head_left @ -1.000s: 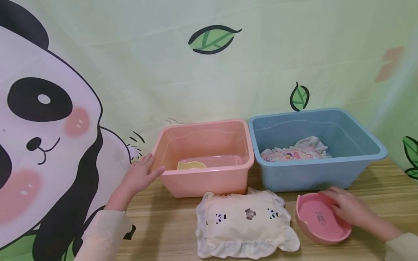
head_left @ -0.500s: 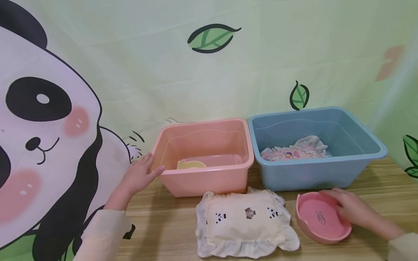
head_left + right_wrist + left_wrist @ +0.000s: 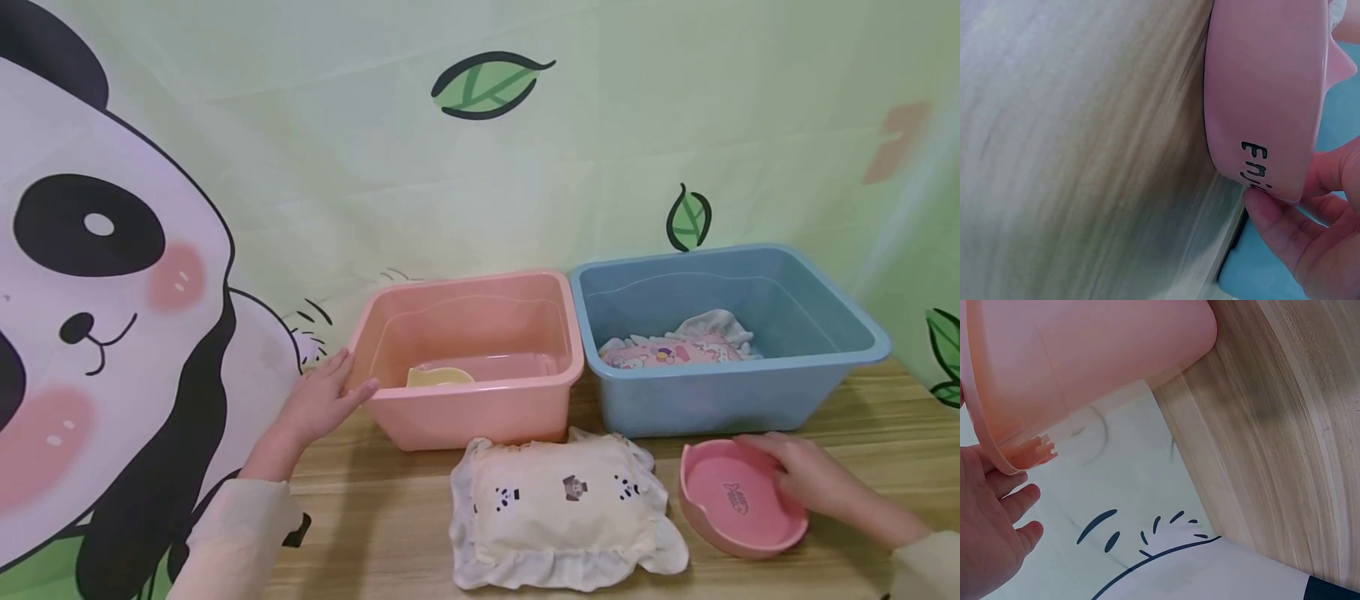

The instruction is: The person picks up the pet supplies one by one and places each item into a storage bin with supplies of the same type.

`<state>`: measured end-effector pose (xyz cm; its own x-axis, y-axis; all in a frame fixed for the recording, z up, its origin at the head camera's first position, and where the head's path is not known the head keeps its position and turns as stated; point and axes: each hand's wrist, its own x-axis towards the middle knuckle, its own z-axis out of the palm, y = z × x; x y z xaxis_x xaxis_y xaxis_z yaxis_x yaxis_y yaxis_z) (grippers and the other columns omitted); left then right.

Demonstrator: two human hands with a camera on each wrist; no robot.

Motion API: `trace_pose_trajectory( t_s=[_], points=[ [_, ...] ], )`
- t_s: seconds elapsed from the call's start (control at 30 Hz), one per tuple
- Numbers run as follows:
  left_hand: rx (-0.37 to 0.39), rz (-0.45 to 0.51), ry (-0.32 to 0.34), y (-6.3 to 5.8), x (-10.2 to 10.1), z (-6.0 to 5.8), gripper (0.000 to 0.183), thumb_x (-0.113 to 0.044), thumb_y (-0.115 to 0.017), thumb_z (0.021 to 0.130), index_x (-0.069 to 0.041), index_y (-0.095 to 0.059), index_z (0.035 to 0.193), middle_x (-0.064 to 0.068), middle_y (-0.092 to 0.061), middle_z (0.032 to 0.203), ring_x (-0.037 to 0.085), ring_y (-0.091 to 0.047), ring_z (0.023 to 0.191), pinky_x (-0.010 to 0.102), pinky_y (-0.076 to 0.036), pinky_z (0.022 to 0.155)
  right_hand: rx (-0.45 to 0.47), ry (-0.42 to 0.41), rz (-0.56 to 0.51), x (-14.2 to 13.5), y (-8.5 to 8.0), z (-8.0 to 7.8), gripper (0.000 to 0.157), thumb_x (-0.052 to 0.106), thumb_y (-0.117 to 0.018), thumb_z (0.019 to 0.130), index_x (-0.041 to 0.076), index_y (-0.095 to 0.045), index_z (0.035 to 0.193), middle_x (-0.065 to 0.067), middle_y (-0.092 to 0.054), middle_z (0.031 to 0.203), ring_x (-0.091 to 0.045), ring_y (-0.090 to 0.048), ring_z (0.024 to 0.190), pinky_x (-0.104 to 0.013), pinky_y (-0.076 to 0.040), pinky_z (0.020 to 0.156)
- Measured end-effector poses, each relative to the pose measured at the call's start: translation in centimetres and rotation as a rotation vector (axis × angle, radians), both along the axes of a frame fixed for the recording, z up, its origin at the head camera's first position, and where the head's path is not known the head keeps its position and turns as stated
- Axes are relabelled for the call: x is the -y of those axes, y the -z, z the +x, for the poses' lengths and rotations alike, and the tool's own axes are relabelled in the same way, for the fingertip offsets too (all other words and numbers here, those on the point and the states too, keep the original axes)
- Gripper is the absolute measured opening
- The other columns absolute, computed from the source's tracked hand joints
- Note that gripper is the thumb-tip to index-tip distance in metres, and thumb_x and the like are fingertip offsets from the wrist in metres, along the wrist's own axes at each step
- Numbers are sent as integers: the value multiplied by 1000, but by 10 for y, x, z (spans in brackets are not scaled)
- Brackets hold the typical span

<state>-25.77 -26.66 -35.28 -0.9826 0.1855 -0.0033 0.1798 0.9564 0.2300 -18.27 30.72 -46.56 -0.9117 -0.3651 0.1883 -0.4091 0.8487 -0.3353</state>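
Observation:
Spread over the near left corner of a pink plastic tub [image 3: 472, 417], my left hand [image 3: 322, 400] rests relaxed fingers and thumb along its rim. In the left wrist view, the fingertips [image 3: 1022, 503] lie beside and under that rim. My right hand [image 3: 813, 475] pinches the far right rim of a pink cat-eared pet bowl [image 3: 723, 517], which has a small fish print inside. The right wrist view shows lettering on the bowl's outer wall [image 3: 1266, 94], partly covered by a fingertip. Left of the bowl lies a cream ruffled pillow [image 3: 562, 517] with animal faces.
Inside the pink tub is a pale yellow object [image 3: 441, 377], mostly hidden by the front wall. A blue tub [image 3: 705, 400] stands beside it, holding a pink patterned ruffled pillow [image 3: 675, 350]. Behind the wooden table [image 3: 390, 517] hangs a panda-and-leaf backdrop [image 3: 337, 167].
My right hand has shifted slightly on the bowl's rim since one second ago. The left hand, both tubs and the cream pillow keep their places.

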Motion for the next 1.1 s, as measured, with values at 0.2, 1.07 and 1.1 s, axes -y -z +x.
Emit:
trace_pose_trajectory(
  t_s=[0.2, 1.07, 1.1],
  points=[
    [3, 0, -3, 0, 0, 0, 81, -59, -34, 87, 0, -16, 140, 21, -13, 146, 41, -13, 132, 60, -12, 103, 12, 0, -7, 0, -1, -1, 45, -12, -59, 61, -6, -60, 106, -18, -64, 96, -35, -60, 90, -45, -49, 73],
    [-16, -6, 4, 0, 0, 0, 77, -55, -36, 88, -1, -18, 140, 21, -15, 145, 46, -21, 128, 59, -20, 101, 99, -15, -40, -3, 0, -5, 50, -14, -58, 57, -5, -61, 106, -16, -65, 96, -24, -60, 84, -24, -50, 62],
    [-16, -6, 5, 0, 0, 0, 77, -55, -36, 88, 0, -18, 140, 21, -16, 145, 46, -22, 128, 58, -20, 101, 111, -18, -48, -4, 0, -5, 50, -14, -57, 57, -5, -61, 106, -16, -65, 96, -24, -60, 83, -23, -49, 61]
  ],
)
